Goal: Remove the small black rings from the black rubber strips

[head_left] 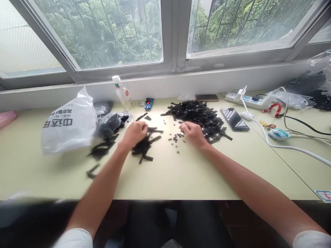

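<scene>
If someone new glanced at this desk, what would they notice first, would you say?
The big heap of black fabric strips at the desk's centre back, the right hand at its near edge. The left hand rests on a smaller strip pile; a white printed plastic bag sits far left.

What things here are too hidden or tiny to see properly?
Head view:
- Left hand: fingers curled over black strips, so its grip is hidden.
- Small round bits by the right hand: too small to identify.
- White bag: contents hidden.
- Sticker: cut off by the edge.
</scene>
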`<state>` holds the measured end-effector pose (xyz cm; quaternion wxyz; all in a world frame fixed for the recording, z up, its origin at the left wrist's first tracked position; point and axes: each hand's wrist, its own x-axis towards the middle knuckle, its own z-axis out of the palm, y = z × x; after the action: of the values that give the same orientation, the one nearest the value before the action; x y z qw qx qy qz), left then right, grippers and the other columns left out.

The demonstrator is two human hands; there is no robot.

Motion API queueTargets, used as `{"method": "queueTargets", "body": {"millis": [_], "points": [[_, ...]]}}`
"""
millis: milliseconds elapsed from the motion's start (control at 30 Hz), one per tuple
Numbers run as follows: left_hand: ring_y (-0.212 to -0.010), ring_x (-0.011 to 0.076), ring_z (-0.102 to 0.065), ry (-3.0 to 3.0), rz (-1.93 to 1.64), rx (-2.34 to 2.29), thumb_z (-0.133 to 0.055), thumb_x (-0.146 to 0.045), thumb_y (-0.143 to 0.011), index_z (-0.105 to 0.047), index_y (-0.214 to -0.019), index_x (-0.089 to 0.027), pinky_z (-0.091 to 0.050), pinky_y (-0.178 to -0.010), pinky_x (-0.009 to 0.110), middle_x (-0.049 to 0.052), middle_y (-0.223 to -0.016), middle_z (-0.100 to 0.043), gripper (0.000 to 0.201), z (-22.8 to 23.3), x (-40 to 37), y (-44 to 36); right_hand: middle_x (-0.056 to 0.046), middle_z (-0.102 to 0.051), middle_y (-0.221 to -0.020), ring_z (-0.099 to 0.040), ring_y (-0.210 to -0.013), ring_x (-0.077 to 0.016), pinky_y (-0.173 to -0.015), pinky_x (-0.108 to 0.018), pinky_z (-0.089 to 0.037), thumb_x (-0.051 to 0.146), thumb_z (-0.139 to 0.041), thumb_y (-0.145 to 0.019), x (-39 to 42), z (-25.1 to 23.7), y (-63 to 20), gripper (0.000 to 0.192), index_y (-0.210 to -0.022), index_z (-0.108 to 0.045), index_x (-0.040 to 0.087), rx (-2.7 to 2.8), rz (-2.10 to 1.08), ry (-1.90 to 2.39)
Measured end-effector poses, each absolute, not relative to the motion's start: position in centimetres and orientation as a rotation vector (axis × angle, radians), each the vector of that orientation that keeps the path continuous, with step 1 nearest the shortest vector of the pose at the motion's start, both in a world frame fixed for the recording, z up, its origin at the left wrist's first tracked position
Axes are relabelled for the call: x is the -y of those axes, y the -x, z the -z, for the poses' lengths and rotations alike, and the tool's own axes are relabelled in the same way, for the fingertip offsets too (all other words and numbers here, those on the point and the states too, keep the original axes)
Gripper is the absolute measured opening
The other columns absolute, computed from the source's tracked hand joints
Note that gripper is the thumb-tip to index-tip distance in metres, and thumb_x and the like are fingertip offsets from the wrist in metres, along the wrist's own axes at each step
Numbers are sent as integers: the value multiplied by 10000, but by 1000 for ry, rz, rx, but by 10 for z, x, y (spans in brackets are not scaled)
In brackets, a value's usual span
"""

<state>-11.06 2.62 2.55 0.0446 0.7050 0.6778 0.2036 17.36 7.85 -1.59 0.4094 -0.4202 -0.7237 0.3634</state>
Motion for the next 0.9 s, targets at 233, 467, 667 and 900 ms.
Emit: {"method": "queueTargets", "body": {"millis": [233, 467, 667, 900], "points": [[-744, 227, -654, -1962, -562, -2180, -649, -286, -807, -741, -946, -179, -510, -682, 312, 89, -824, -727, 197, -13, -24, 115, -60, -689, -835, -567, -657, -177, -585, -303, -413, 459, -477, -962, -75, 15, -173, 366, -818, -678, 190, 1823, -905, 1057], [-852, 222, -690, -1763, -788, -2117, -694, -273, -780, -734, -1083, -183, -526, -845, 333, 66, -883, -761, 319, -21, -23, 124, -64, -695, -855, -596, -700, -191, -579, -299, -411, 458, -473, -962, -72, 13, -171, 368, -818, -683, 193, 1825, -891, 1054], [-721, 181, -672, -1621, -1013, -2129, -737, -416, -760, -750, -1061, -172, -533, -729, 306, 59, -832, -737, 388, -20, -27, 137, -66, -698, -867, -600, -706, -193, -593, -305, -423, 456, -472, -966, -67, 9, -171, 364, -848, -696, 195, 1831, -890, 1044], [-694, 168, -689, -1347, -1162, -1715, -819, -399, -700, -742, -1071, -144, -585, -712, 328, 82, -892, -739, 456, -27, -23, 132, -67, -702, -878, -580, -694, -194, -598, -314, -428, 475, -477, -964, -63, 7, -168, 374, -863, -708, 199, 1868, -868, 991]]}}
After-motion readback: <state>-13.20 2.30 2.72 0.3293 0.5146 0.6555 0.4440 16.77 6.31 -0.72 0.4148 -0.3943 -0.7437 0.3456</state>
